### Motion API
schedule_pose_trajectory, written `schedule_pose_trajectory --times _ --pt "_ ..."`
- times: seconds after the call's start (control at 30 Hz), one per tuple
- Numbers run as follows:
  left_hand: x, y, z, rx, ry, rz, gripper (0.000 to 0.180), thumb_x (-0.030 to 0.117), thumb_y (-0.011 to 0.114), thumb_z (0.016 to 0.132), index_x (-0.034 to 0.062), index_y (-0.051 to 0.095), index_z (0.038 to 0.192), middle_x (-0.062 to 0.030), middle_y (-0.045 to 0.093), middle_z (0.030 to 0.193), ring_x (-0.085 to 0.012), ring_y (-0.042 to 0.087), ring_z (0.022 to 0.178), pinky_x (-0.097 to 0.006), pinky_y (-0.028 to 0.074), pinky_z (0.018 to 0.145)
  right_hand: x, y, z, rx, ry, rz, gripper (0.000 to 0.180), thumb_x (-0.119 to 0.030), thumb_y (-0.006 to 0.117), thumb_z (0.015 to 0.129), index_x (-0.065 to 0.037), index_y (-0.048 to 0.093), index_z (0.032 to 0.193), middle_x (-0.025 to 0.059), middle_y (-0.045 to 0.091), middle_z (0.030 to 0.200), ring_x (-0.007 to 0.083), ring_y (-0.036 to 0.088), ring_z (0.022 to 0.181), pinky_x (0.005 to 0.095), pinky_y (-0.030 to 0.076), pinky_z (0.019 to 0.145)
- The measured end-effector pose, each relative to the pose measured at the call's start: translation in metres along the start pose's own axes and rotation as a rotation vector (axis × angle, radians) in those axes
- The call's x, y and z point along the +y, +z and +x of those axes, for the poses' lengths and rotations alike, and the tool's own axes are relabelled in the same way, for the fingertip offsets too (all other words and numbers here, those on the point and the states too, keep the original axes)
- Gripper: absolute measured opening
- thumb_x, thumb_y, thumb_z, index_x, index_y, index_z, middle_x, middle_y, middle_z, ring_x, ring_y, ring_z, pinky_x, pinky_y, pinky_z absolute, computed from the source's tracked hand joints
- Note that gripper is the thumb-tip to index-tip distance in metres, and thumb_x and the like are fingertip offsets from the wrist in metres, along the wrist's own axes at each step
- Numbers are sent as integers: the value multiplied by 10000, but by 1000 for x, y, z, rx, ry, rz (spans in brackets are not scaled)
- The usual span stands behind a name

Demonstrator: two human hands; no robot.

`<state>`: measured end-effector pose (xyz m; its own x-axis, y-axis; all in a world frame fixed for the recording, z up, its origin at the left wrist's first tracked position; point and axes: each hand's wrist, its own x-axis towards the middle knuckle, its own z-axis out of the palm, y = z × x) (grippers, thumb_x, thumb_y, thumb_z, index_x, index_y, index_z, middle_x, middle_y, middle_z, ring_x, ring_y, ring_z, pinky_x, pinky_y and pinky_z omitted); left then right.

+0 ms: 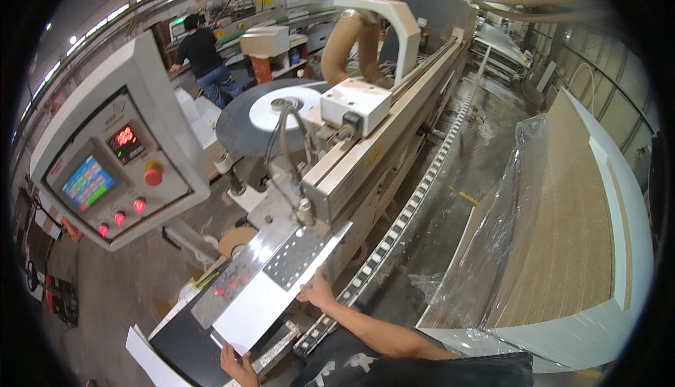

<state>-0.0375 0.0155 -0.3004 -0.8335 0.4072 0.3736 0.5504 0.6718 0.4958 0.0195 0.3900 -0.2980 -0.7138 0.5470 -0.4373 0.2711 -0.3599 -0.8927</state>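
A narrow white panel (pixel 256 311) lies flat and aslant on the feed table of an edge banding machine (pixel 365 151). Its near end is gripped at the corner by my left hand (pixel 239 367), low in the view. Along the panel's right long edge, my right hand (pixel 318 293) has its fingers curled against the board. Beside the panel is a dotted metal plate (pixel 299 255), just short of the machine's head. Part of each hand's grip is hidden beneath the board.
A control box (pixel 119 155) with a screen and red buttons hangs at left. A roll of white edge tape (pixel 264 111) sits on a dark disc behind. A roller conveyor track (pixel 404 219) runs along the right. Plastic-wrapped stacked boards (pixel 562 246) stand further right. Another person (pixel 204 60) works far left.
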Motion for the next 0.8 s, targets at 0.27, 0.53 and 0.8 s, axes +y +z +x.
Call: schedule_pose_trajectory --times 0.27,0.53,0.8 --pt "61 49 49 -110 66 107 640 552 591 1023 -41 579 1265 -249 551 1475 -441 486 1378 -592 255 1189 -22 -84 41 89 -45 123 1042 -129 692 1028 -106 -130 1668 191 716 976 284 760 790 394 651 686" --pt "119 128 70 -34 142 26 648 546 536 1054 -51 555 1305 -261 514 1524 -446 449 1436 -631 234 1202 11 -113 -64 296 -45 210 717 -192 679 1045 -29 290 1624 123 732 1028 190 737 835 323 625 712" --pt "175 137 101 -341 306 27 637 404 673 983 -78 544 1378 -301 474 1534 -452 405 1454 -626 242 1227 75 -121 -191 371 117 115 591 -312 699 1033 -33 494 1512 90 737 1041 153 736 847 302 596 688"
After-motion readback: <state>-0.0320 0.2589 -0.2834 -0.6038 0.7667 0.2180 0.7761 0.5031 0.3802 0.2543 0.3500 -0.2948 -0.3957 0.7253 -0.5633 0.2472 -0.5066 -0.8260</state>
